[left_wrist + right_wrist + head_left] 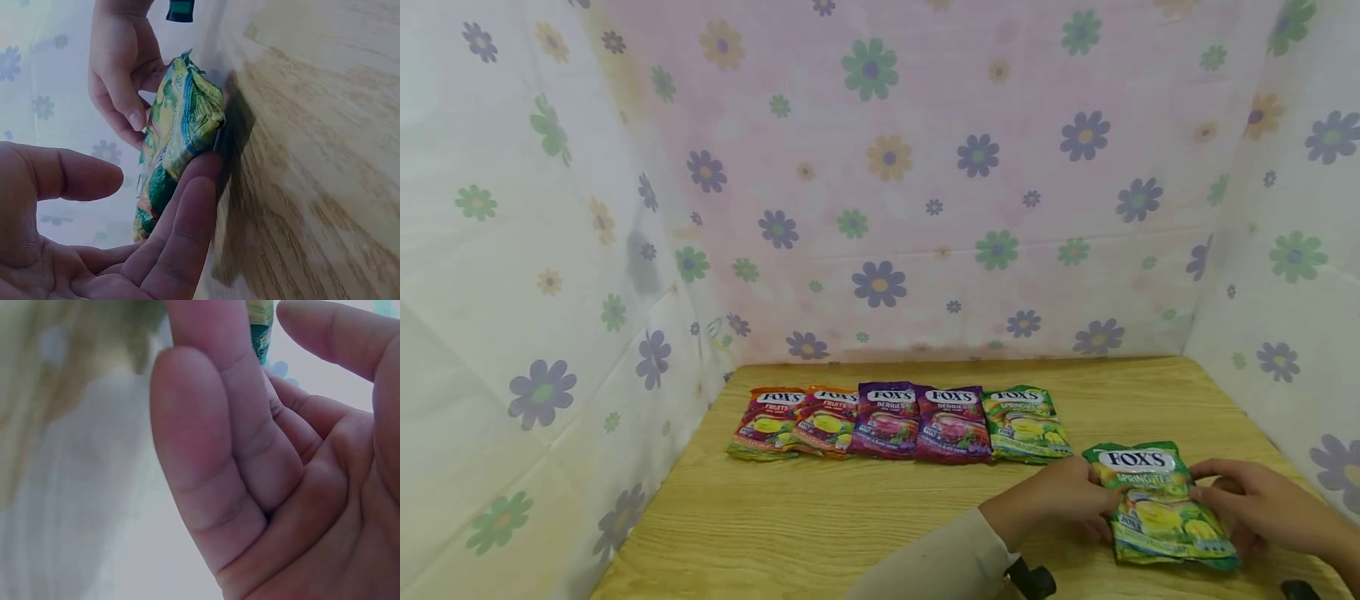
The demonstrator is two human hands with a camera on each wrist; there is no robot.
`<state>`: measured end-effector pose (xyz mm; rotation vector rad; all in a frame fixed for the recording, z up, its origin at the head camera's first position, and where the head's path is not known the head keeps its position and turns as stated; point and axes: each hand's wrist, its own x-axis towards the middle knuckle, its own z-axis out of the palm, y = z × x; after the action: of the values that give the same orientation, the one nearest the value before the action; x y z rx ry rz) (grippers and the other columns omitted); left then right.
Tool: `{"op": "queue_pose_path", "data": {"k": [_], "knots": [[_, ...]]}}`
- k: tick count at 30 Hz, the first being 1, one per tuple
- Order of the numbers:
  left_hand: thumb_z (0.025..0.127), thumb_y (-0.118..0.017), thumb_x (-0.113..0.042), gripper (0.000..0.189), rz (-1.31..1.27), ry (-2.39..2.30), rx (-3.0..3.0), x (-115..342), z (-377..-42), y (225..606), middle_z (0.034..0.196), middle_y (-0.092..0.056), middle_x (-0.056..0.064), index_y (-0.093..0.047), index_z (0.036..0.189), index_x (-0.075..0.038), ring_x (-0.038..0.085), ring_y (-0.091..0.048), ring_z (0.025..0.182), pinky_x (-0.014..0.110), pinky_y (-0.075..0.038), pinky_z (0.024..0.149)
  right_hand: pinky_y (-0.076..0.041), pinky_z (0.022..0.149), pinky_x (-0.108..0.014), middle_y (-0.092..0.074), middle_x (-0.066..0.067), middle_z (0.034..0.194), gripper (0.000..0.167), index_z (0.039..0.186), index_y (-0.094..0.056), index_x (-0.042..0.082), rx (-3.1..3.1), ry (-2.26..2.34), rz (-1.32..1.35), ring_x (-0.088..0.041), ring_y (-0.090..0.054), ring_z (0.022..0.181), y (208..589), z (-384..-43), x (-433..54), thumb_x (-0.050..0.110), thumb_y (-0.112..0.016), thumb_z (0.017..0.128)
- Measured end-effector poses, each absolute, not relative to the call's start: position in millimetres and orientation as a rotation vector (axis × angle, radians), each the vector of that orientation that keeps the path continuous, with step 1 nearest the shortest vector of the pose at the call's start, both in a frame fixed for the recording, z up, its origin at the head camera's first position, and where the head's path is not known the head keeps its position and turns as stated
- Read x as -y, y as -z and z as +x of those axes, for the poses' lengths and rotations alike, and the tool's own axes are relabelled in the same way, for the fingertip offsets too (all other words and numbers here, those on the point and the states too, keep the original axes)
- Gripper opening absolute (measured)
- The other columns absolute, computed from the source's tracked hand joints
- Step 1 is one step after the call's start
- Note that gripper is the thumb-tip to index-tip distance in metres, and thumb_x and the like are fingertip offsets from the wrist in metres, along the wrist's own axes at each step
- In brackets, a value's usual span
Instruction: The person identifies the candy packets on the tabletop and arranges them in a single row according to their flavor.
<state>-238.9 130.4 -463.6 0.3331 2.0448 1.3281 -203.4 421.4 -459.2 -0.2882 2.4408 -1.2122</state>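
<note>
A green and yellow bag of Fox's Spring Tea candy (1157, 512) is between my two hands at the right of the table. My left hand (1067, 500) is at its left edge. In the left wrist view, my left fingers (187, 231) lie fairly straight along its table side, and the thumb stands apart from it. My right hand (1262, 504) pinches the right edge, thumb on the printed front. The right wrist view shows little of the bag (261, 337) past my right fingers (194, 419). A shadow falls on the table beside the bag.
Along the back of the wooden table (760, 525) lies a row of Fox's candy bags: two orange-red Fruits bags (767, 425), two purple Berries bags (887, 421) and one green Spring Tea bag (1026, 425). Flowered cloth (925, 208) walls the back and sides.
</note>
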Motion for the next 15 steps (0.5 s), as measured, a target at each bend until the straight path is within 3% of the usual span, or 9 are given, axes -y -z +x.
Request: {"op": "queue_pose_path", "data": {"k": [4,8,15], "knots": [[0.094,-0.066,-0.022,0.017,0.327,-1.354,-2.069,-130,-244,462,0.079,-0.072,0.007,-0.073,0.105,-0.011,0.020,-0.071,0.066,0.034,-0.059,0.060,-0.053,0.046,-0.038,-0.071,-0.013,0.095,0.063,0.143,-0.032,-0.026,-2.467,1.221,-0.295,-0.017,-0.058,0.053,453,-209,-419,0.025,-0.049,0.111],[0.092,-0.064,-0.020,0.039,0.318,-1.392,-2.093,-131,-249,462,0.082,-0.071,0.004,-0.065,0.130,-0.013,0.019,-0.071,0.068,0.035,-0.059,0.062,-0.049,0.045,-0.036,-0.070,-0.013,0.095,0.064,0.145,-0.028,-0.027,-2.457,1.262,-0.342,-0.012,-0.051,0.050,451,-218,-417,0.023,-0.048,0.111],[0.092,-0.063,-0.018,0.050,0.344,-1.461,-2.126,-128,-259,457,0.085,-0.069,0.003,-0.058,0.141,-0.015,0.019,-0.070,0.071,0.035,-0.057,0.064,-0.049,0.045,-0.038,-0.068,-0.012,0.092,0.069,0.148,-0.028,-0.023,-2.558,1.242,-0.354,-0.014,-0.051,0.048,449,-231,-409,0.028,-0.054,0.109]]}}
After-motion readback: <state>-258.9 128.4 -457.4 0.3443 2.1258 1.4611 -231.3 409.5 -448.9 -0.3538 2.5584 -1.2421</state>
